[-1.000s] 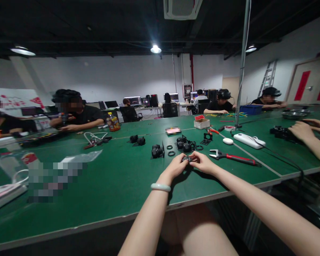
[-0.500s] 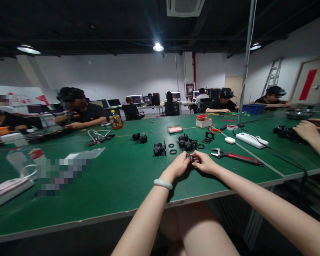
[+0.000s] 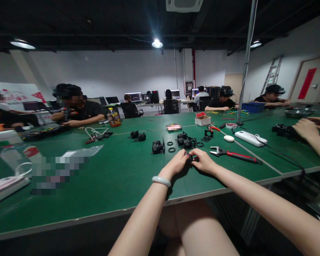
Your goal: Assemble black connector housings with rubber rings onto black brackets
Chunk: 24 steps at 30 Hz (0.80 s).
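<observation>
Worktop: green [image 3: 96, 193]; the hands are low over its near edge, centre.
Hands: left hand [image 3: 178, 163] and right hand [image 3: 203, 161] nearly meet, fingers curled, thumbs and fingertips pinching one small part from either side.
Wrench: red-and-black handle [image 3: 241, 156], lying to the right of the right hand, not touched.
Fittings: black cluster [image 3: 185, 141] just beyond the hands; another fitting with an upright plate [image 3: 157, 147] to the left of it.
Part: black [image 3: 189, 159], between the two sets of fingertips, held near the worktop; contact with the surface cannot be told.
Part vs 1.0 s ago: a greyish, blocky face showed then; now darker and rounder, apparently turned in the grip. Wrench and fittings unmoved.
Part, look: compact, mostly covered by fingers; detail too small to read.
Rings: two, black [image 3: 171, 150], lying flat beyond the left hand.
</observation>
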Motion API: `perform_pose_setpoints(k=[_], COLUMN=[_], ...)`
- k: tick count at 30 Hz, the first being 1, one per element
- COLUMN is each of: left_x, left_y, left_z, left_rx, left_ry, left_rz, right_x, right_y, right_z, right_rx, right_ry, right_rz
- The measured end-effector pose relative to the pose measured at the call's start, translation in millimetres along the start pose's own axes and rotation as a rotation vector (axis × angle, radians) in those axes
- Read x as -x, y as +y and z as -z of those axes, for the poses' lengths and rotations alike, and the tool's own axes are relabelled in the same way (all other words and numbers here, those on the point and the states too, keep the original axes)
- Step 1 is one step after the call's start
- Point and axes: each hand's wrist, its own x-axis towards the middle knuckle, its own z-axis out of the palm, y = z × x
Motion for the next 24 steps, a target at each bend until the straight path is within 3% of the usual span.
perform_pose_setpoints(k=[5, 9, 24], left_x=[-2, -1, 0], left_y=[-2, 0, 8], left_z=[-0.7, -1.2, 0.6], left_rx=[-0.001, -0.001, 0.013], left_ry=[0.017, 0.033, 0.020], left_rz=[0.014, 0.024, 0.011], right_x=[-2, -4, -4], right_y=[7, 13, 17], right_z=[2, 5, 6], right_rx=[-0.266, -0.335, -0.366], right_ry=[-0.028, -0.047, -0.073], right_rz=[-0.153, -0.242, -0.232])
